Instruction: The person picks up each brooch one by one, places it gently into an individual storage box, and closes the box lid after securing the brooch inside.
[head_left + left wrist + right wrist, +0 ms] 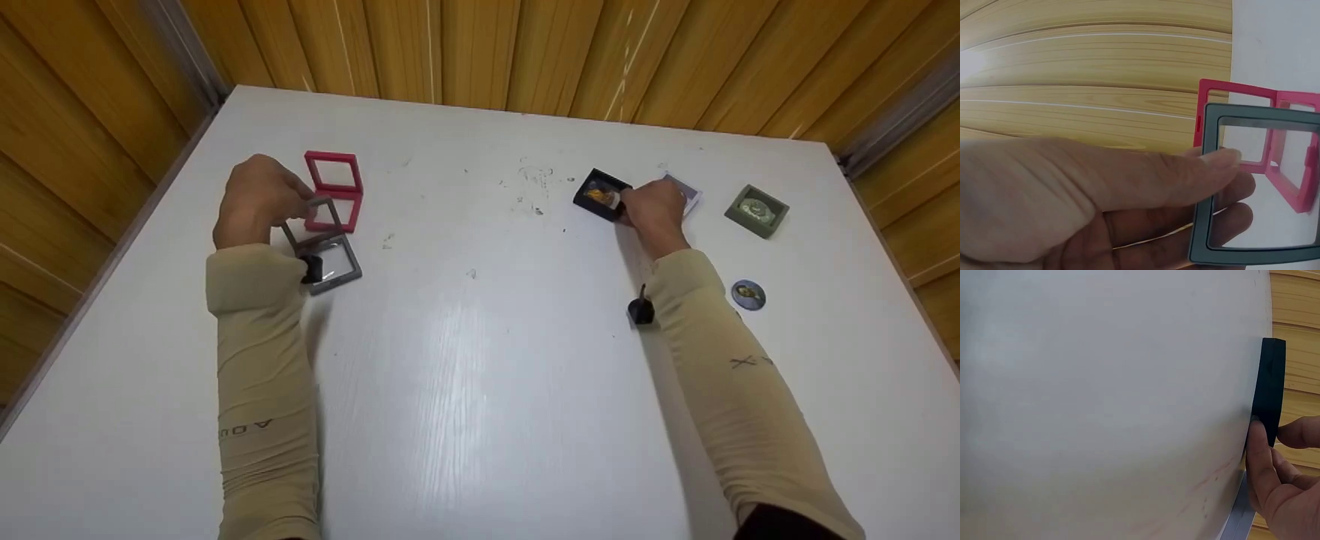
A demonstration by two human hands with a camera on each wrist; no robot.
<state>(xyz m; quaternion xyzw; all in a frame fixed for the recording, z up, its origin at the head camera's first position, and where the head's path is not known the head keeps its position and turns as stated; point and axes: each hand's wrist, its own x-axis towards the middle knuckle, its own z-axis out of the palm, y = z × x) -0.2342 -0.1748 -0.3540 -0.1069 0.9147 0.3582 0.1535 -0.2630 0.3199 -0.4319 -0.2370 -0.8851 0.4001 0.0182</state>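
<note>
In the head view my left hand (255,201) is at the left of the table, holding the raised lid of a grey hinged display frame (335,262) with a clear window. The left wrist view shows the thumb in front of this grey frame (1202,185) and fingers behind its edge. An open pink display frame (334,174) stands just behind it. On the right side, my right hand (658,211) pinches the near right edge of a black display frame (601,195) with a yellowish picture inside. In the right wrist view the black frame (1270,382) appears edge-on.
A pale lavender frame (690,196) lies partly behind the right hand. Further right are an olive-green frame (757,211) with a round pale piece and a round picture badge (748,295). Wooden panels (480,52) border the white table (465,360).
</note>
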